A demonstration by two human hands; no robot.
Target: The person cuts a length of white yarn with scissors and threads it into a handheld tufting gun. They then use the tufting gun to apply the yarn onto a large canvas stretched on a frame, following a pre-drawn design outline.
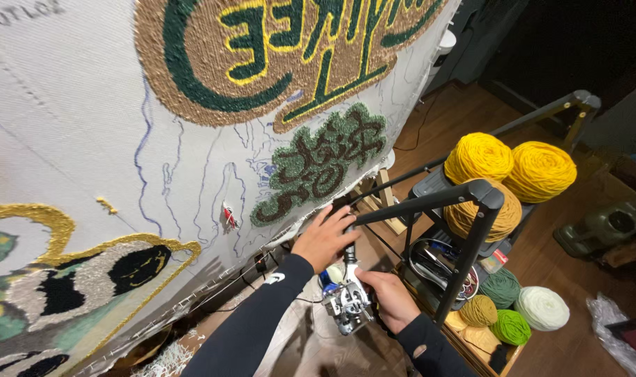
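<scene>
The left hand (325,239) is pressing spread fingers against the cloth (73,132), near the green tuft (325,164) at its 12 o'clock. The right hand (387,297) is gripping the tufting gun (346,300), fingers wrapped around it.

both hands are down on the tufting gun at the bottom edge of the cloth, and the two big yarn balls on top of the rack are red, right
Not quite: the two big yarn balls on top of the rack are yellow, not red, as the head view shows. The rest holds: the left hand and right hand are both down on the tufting gun at the bottom edge of the cloth.
</scene>
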